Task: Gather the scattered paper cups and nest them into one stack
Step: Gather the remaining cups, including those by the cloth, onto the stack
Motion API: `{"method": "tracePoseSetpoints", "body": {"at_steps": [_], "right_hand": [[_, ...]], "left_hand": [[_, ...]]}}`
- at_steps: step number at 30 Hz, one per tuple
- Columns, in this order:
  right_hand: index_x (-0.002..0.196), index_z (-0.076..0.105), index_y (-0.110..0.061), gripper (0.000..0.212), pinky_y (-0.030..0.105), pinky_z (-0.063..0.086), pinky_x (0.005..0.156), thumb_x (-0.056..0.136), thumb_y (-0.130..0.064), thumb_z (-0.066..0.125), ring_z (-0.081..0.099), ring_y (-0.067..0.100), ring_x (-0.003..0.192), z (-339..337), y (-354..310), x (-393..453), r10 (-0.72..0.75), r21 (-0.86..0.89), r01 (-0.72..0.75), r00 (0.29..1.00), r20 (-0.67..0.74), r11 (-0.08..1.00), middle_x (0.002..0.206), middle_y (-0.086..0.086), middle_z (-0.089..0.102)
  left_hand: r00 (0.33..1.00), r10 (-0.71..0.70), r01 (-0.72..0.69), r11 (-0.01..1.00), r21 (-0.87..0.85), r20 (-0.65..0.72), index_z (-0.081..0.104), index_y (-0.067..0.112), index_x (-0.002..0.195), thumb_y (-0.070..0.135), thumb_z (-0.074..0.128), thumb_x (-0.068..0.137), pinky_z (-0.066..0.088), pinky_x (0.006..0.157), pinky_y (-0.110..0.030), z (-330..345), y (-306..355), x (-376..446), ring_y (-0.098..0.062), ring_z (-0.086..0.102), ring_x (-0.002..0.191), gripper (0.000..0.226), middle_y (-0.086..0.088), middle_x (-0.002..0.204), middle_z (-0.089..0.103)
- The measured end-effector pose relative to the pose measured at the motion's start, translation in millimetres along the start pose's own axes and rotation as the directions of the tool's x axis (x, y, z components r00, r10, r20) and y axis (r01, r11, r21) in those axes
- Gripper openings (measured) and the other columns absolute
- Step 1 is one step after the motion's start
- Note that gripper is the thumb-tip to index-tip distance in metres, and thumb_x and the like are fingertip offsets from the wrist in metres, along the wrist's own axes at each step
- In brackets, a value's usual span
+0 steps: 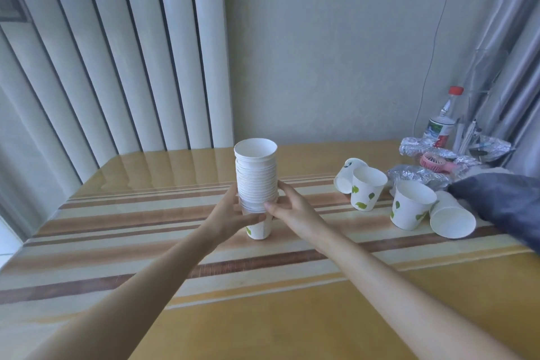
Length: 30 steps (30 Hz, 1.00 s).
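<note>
Paper cups are mostly nesting in the stack (256,178) both hands are gripping, left hand (230,213) and right hand (292,207), while four loose cups (409,202) are waiting right of the right hand.

a striped wooden table (122,245) stands before vertical blinds (117,52). at its far right corner sit a red-capped plastic bottle (442,123), crumpled foil (418,174), a pink handheld fan (435,162) and a dark blue cushion (502,202). a thin white cable (438,35) hangs down the wall.

Soft daylight, glare on the table (152,166), warped edges.
</note>
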State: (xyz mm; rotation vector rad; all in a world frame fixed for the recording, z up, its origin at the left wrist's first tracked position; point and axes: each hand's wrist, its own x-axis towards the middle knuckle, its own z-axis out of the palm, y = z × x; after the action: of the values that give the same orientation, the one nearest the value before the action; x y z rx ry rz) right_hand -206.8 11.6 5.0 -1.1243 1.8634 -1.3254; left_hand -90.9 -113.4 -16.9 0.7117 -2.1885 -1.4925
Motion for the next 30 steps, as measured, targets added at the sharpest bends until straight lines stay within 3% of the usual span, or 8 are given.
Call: {"method": "tracePoseSetpoints", "body": {"at_steps": [5,10,14,17,19,25,28,30], "right_hand": [[0.143,0.03,-0.033,0.063,0.025,0.033,0.098,0.088,-0.035,0.06,0.047,0.007,0.118,-3.5,10.6,8.4,0.026,-0.008,-0.026,1.0,-0.006,1.0,0.137,-0.018,0.039],[0.147,0.025,-0.03,0.07,0.027,0.028,0.105,0.087,-0.038,0.06,0.028,0.014,0.14,-12.0,17.2,-7.0,0.086,-0.066,-0.084,0.996,0.025,0.994,0.151,-0.006,0.032],[0.14,0.036,-0.024,0.057,0.029,0.036,0.103,0.088,-0.034,0.058,0.043,0.016,0.129,-46.5,28.8,-36.0,0.122,-0.176,-0.128,0.992,-0.044,0.976,0.14,-0.002,0.046],[0.133,0.046,-0.018,0.047,0.028,0.041,0.094,0.088,-0.026,0.058,0.051,0.017,0.119,-79.1,41.0,-60.8,0.141,-0.214,-0.175,0.976,-0.165,0.961,0.132,0.001,0.052],[0.127,0.051,-0.014,0.04,0.031,0.043,0.094,0.087,-0.019,0.059,0.054,0.019,0.115,-100.8,47.7,-72.9,0.12,-0.249,-0.189,0.956,-0.267,0.95,0.129,0.005,0.056],[0.114,0.058,-0.006,0.029,0.021,0.035,0.084,0.087,-0.014,0.06,0.055,0.022,0.115,-157.5,53.2,-82.9,-0.056,-0.31,-0.129,0.85,-0.523,0.942,0.115,0.006,0.061],[0.127,0.047,-0.008,0.055,0.027,0.031,0.091,0.08,-0.025,0.069,0.042,0.03,0.122,-179.0,60.9,-72.9,-0.142,-0.461,-0.239,0.746,-0.65,0.855,0.127,0.012,0.053],[0.137,0.034,-0.008,0.081,0.035,0.03,0.1,0.073,-0.035,0.074,0.037,0.034,0.125,-189.7,68.1,-65.0,-0.103,-0.513,-0.344,0.746,-0.658,0.786,0.133,0.016,0.048]], "left_hand": [[0.998,-0.056,0.056,0.998,0.029,-0.001,0.034,0.035,0.137,0.038,0.081,0.063,0.044,0.1,-0.036,0.1,-10.0,5.7,-0.011,0.052,0.119,0.088,0.006,0.129,0.056],[0.983,-0.185,0.186,0.982,0.026,-0.019,0.022,0.017,0.144,0.028,0.078,0.072,0.039,0.098,-0.034,4.6,-9.1,-12.2,-0.019,0.046,0.124,0.092,0.004,0.132,0.044],[0.959,-0.256,0.274,0.947,0.166,-0.12,0.042,0.009,0.128,0.035,0.078,0.071,0.045,0.092,-0.036,4.9,-14.5,-40.1,-0.025,0.053,0.115,0.072,-0.005,0.123,0.05],[0.977,-0.209,0.213,0.91,0.356,-0.05,0.058,0.015,0.1,0.046,0.074,0.068,0.046,0.084,-0.032,20.8,-6.6,-62.7,-0.019,0.06,0.098,0.047,0.002,0.101,0.061],[0.982,-0.184,0.15,0.904,0.4,0.048,0.061,0.019,0.092,0.04,0.073,0.074,0.049,0.086,-0.032,42.1,6.9,-68.0,-0.015,0.062,0.091,0.031,0.006,0.094,0.064],[0.991,-0.024,-0.025,0.932,0.361,0.131,0.051,0.01,0.12,0.032,0.07,0.079,0.049,0.087,-0.031,118.5,57.8,-28.0,-0.019,0.06,0.098,0.05,-0.001,0.115,0.057],[0.996,0.031,-0.052,0.959,0.28,0.079,0.041,0.01,0.129,0.033,0.07,0.079,0.047,0.09,-0.033,148.7,71.3,7.2,-0.019,0.055,0.106,0.063,-0.006,0.129,0.048],[0.999,0.028,-0.031,0.975,0.218,0.018,0.034,0.01,0.134,0.033,0.072,0.077,0.043,0.096,-0.034,166.5,77.3,31.5,-0.022,0.051,0.116,0.072,-0.008,0.135,0.042]]}}
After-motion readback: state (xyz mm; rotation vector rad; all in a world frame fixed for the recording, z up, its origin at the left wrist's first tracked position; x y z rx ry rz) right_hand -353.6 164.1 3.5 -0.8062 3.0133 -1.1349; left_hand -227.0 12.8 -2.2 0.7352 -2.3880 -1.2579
